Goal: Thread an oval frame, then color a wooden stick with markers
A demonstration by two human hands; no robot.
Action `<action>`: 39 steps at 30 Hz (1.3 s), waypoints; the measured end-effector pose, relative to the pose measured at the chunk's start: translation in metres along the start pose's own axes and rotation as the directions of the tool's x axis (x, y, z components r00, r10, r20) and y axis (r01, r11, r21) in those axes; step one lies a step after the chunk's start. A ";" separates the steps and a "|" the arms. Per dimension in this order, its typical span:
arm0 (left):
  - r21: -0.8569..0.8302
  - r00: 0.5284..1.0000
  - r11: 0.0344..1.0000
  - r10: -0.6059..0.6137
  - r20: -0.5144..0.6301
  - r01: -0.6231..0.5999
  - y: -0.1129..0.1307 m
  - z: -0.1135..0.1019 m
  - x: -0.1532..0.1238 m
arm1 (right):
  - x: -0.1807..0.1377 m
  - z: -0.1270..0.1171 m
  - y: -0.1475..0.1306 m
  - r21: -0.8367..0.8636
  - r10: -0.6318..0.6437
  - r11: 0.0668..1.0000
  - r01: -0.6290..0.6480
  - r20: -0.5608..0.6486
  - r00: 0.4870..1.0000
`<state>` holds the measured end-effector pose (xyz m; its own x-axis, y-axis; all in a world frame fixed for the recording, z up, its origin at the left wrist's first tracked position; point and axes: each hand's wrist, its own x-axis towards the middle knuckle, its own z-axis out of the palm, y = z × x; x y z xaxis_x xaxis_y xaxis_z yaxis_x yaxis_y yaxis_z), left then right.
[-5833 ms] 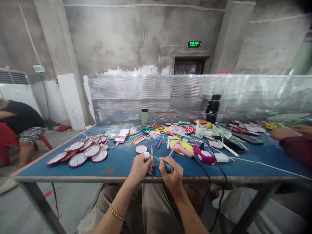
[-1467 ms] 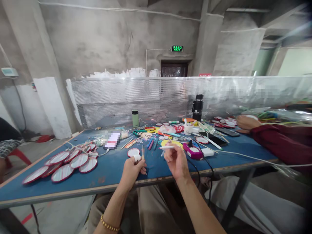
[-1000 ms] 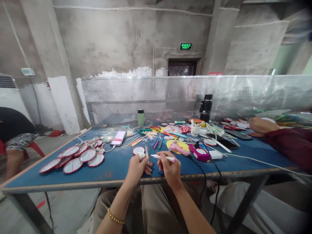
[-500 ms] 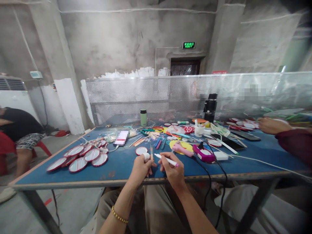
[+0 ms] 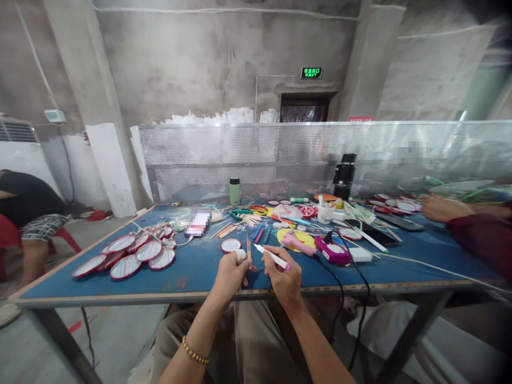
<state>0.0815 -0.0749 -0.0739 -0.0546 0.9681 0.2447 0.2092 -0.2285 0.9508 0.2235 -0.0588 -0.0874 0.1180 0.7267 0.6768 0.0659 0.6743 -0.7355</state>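
Observation:
My left hand (image 5: 230, 274) is closed over the near edge of the blue table (image 5: 192, 269). It pinches a thin wooden stick (image 5: 248, 249) that stands upright, with a small white round piece (image 5: 240, 254) at the top of the fist. My right hand (image 5: 285, 277) is closed on a white pen (image 5: 272, 257) with a pink end. The pen's tip points left towards the stick, a short gap from it. A single red-rimmed white disc (image 5: 231, 245) lies flat just beyond my left hand.
Several red-rimmed discs (image 5: 128, 256) lie at the table's left. A pink glue gun (image 5: 298, 244), a magenta device (image 5: 334, 252) with black cables, pens and sticks crowd the middle. A perforated metal screen (image 5: 256, 157) backs the table. A co-worker's hand (image 5: 440, 208) rests at right; another person sits far left.
My right hand swapped a dark teal pen for the white pen and brought it back beside the stick; its tip has risen slightly. My left hand has kept its hold.

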 end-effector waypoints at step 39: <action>0.143 0.993 0.984 0.116 -0.026 -0.111 -0.003 -0.001 -0.004 | -0.007 0.000 -0.007 -0.146 -0.285 0.943 0.299 0.108 0.952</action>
<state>0.0797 -0.0778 -0.0774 -0.0556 0.9321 0.3579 0.3509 -0.3173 0.8810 0.2224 -0.0688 -0.0870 -0.0138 0.5140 0.8577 0.2419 0.8340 -0.4960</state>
